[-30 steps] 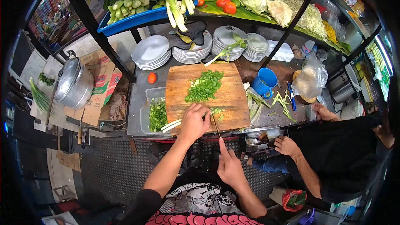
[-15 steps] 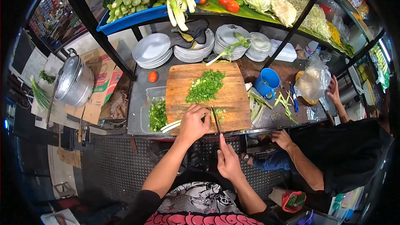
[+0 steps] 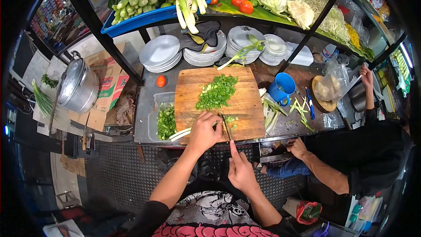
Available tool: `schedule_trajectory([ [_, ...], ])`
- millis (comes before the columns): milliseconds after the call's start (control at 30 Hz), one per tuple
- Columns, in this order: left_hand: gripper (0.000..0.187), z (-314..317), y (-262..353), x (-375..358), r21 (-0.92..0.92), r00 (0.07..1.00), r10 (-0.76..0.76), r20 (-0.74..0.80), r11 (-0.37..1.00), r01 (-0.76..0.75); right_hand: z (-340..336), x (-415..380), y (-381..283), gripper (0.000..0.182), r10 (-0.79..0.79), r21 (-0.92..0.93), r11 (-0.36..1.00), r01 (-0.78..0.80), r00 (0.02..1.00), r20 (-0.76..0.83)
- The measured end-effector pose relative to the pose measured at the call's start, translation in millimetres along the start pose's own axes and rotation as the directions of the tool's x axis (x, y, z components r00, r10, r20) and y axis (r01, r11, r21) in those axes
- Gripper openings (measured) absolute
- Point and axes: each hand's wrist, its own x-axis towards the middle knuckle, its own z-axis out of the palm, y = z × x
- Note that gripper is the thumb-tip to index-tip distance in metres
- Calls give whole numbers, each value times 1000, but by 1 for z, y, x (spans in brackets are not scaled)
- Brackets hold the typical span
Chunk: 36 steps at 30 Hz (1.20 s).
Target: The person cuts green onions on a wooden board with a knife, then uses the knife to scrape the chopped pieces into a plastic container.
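Note:
A wooden cutting board lies in front of me with a heap of chopped green onion on its upper middle. My left hand is closed over green onion stalks, whose white ends stick out to the left past the board. In my right hand is a knife, its blade upright beside my left fingertips. A few fresh slices lie just right of the blade. Left of the board, a clear plastic container holds more chopped greens.
Stacked plates stand behind the board, a tomato to its left. On the right are a blue mug, cut stalks and a plastic bag. A co-worker's hands are at right. A vegetable shelf overhangs the back.
The co-worker's far hand has risen and now holds the plastic bag's top, and a drawer by their near hand stands further out. My hands have barely moved.

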Motion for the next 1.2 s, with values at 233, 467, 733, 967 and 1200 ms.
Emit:
schedule_trajectory([
  [233,5,2,0,-1,3,1000,2,14,1000,-2,-11,-4,-13,72,22,-56,998,-22,1000,6],
  [467,5,0,-1,0,4,1000,12,3,1000,-12,-21,-41,1,69,53,147,988,-54,999,9],
  [733,5,0,1,-1,3,1000,-4,0,1000,4,7,-5,17,75,-18,84,996,19,1000,-11],
  [967,6,0,1,0,-4,1000,-15,10,1000,15,-3,-2,5,74,-9,48,999,8,1000,11],
  [1200,6,0,1,-1,5,1000,-4,16,1000,4,-6,1,-16,75,2,-22,1000,-3,1000,-16],
])
